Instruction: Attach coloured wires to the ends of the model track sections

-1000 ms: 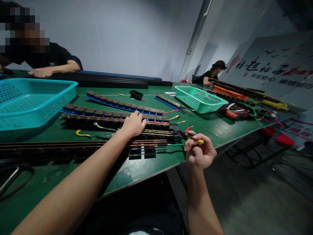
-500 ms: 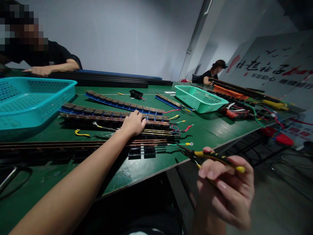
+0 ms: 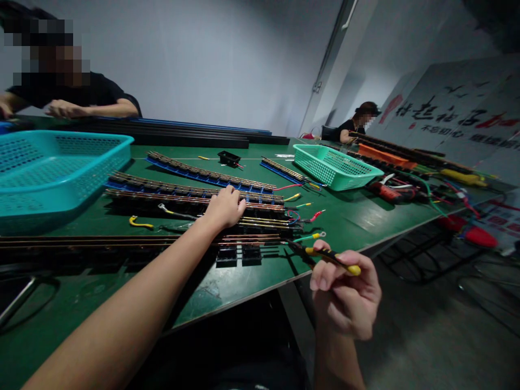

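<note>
My right hand (image 3: 347, 295) is closed round a pair of pliers (image 3: 331, 256) with yellow-and-black handles. The dark jaws point left, close to the right end of the front black rail (image 3: 162, 242) with its copper strips; whether they touch it I cannot tell. From that end runs a green wire (image 3: 303, 238) with a yellow sleeve and a ring terminal. My left hand (image 3: 225, 208) lies over a black rail with copper strips (image 3: 182, 199) in the middle of the table, fingers curled over it and their tips hidden.
Blue rails (image 3: 207, 173) lie farther back on the green table (image 3: 349, 219). A turquoise basket (image 3: 65, 197) stands left, a green basket (image 3: 337, 179) back right. Near me lies a yellow wire piece (image 3: 140, 223). One person (image 3: 101, 95) sits across; another (image 3: 353, 127) sits far right.
My right hand has moved left and up with the pliers, bringing the jaws nearer the front rail's end. My left hand stays on its rail. The view has shifted slightly.
</note>
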`<state>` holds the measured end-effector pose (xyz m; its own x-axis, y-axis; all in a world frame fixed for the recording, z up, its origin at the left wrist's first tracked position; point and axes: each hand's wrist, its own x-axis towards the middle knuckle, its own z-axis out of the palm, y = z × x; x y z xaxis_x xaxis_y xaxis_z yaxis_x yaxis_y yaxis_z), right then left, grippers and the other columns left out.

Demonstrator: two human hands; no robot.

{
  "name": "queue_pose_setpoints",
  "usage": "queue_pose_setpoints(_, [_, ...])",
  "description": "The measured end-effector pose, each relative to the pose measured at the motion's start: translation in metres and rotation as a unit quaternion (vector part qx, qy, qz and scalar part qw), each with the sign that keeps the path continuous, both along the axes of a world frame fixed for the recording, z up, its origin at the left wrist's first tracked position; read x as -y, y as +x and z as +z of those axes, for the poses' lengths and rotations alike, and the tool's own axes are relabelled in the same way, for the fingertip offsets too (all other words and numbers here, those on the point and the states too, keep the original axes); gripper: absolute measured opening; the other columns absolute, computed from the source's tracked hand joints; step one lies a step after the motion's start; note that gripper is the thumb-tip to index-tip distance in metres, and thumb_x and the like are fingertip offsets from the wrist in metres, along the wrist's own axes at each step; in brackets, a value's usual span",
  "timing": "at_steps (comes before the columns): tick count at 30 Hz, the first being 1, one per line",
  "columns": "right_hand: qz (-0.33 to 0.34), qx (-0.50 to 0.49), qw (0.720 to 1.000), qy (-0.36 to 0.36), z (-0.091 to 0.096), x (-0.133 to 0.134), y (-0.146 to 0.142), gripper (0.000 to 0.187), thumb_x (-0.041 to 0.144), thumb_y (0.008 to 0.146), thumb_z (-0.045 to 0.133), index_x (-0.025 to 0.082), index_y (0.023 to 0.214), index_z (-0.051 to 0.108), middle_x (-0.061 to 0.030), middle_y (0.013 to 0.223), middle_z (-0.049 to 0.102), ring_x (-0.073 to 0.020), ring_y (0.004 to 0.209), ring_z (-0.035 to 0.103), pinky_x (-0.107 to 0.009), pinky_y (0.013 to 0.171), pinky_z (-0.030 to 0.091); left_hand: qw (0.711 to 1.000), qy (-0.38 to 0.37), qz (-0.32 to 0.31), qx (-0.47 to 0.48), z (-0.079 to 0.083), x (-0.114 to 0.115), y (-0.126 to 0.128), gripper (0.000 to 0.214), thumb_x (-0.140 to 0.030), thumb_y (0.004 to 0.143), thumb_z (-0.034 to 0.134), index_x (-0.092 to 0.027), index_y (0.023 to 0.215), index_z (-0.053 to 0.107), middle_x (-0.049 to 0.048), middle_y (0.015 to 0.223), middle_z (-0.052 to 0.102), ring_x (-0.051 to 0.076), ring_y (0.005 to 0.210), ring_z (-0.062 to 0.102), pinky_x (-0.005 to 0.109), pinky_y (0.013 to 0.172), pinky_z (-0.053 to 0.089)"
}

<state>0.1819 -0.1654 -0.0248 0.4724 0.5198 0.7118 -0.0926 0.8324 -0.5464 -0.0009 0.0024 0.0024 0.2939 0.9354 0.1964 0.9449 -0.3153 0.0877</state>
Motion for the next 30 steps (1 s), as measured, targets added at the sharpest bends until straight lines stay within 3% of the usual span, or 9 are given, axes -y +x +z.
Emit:
queue_pose_setpoints(6, [0.070,0.183,0.980,-0.029,-0.001,0.007,0.017,0.017,0.012,0.080,0.057,0.023,0.083,0.069,0.0078,0.053,0.053,-0.0085,0.042,0.044,-0.049,0.083,0.054,1.000,0.002,-0.001,0.000,-0.001,0.000,0.000,0.041,-0.036,0.102,0.035,-0.012,0.118,0.064,0.0171,0.135,0.057,0.032,0.124,0.055,0.043,0.097,0.050])
queue_pose_setpoints(9, [0.081,0.221,0.971,-0.037,-0.003,0.010,0.020,0.013,0.016,0.081,0.058,0.023,0.079,0.070,0.0071,0.053,0.053,-0.0095,0.045,0.046,-0.048,0.082,0.054,1.000,0.002,0.001,-0.001,0.000,0.001,0.000,0.040,-0.036,0.102,0.035,-0.012,0.118,0.064,0.0168,0.135,0.057,0.031,0.124,0.055,0.042,0.098,0.049])
queue_pose_setpoints(15, [0.007,0.094,0.995,-0.023,-0.007,0.009,0.006,0.022,0.009,0.081,0.055,0.023,0.092,0.068,0.0087,0.055,0.055,-0.0072,0.040,0.047,-0.045,0.082,0.057,1.000,-0.003,0.003,-0.001,0.001,0.002,0.000,0.040,-0.037,0.102,0.035,-0.013,0.117,0.064,0.0168,0.135,0.057,0.031,0.125,0.054,0.042,0.099,0.049])
queue_pose_setpoints(20, [-0.016,0.011,1.000,-0.012,-0.002,0.011,0.001,0.032,0.013,0.078,0.060,0.022,0.108,0.068,0.0046,0.061,0.061,-0.0129,0.049,0.056,-0.041,0.072,0.057,1.000,-0.001,0.004,0.003,0.002,0.002,0.000,0.039,-0.037,0.102,0.035,-0.015,0.116,0.064,0.0162,0.135,0.057,0.029,0.125,0.055,0.040,0.099,0.049])
queue_pose_setpoints(23, [-0.050,-0.005,0.999,0.008,0.011,0.011,0.003,0.037,0.012,0.078,0.059,0.022,0.113,0.068,0.0050,0.062,0.061,-0.0144,0.051,0.058,-0.047,0.083,0.056,1.000,-0.001,0.003,0.005,0.001,0.002,0.000,0.039,-0.037,0.102,0.036,-0.015,0.116,0.064,0.0168,0.134,0.057,0.030,0.124,0.055,0.041,0.099,0.049])
queue_pose_setpoints(26, [-0.075,-0.005,0.995,0.073,0.036,-0.005,0.005,0.039,0.014,0.076,0.055,0.021,0.111,0.069,0.0055,0.060,0.059,-0.0140,0.050,0.057,-0.051,0.093,0.054,1.000,0.002,0.004,0.006,0.001,0.003,0.000,0.038,-0.037,0.102,0.036,-0.016,0.116,0.064,0.0161,0.134,0.058,0.030,0.123,0.056,0.040,0.098,0.049])
queue_pose_setpoints(28, [-0.086,-0.001,0.990,0.116,0.056,-0.029,0.006,0.039,0.014,0.074,0.051,0.022,0.107,0.070,0.0059,0.059,0.056,-0.0130,0.049,0.056,-0.048,0.091,0.054,1.000,0.005,0.004,0.007,0.002,0.004,0.000,0.038,-0.037,0.102,0.036,-0.016,0.116,0.064,0.0158,0.133,0.058,0.029,0.123,0.056,0.040,0.098,0.050])
queue_pose_setpoints(30, [-0.102,0.015,0.988,0.113,0.074,-0.059,0.006,0.038,0.015,0.072,0.048,0.025,0.102,0.068,0.0060,0.058,0.053,-0.0129,0.048,0.055,-0.043,0.080,0.055,1.000,0.008,0.005,0.006,0.002,0.004,0.000,0.038,-0.037,0.102,0.036,-0.016,0.117,0.064,0.0156,0.134,0.058,0.030,0.124,0.055,0.040,0.098,0.050])
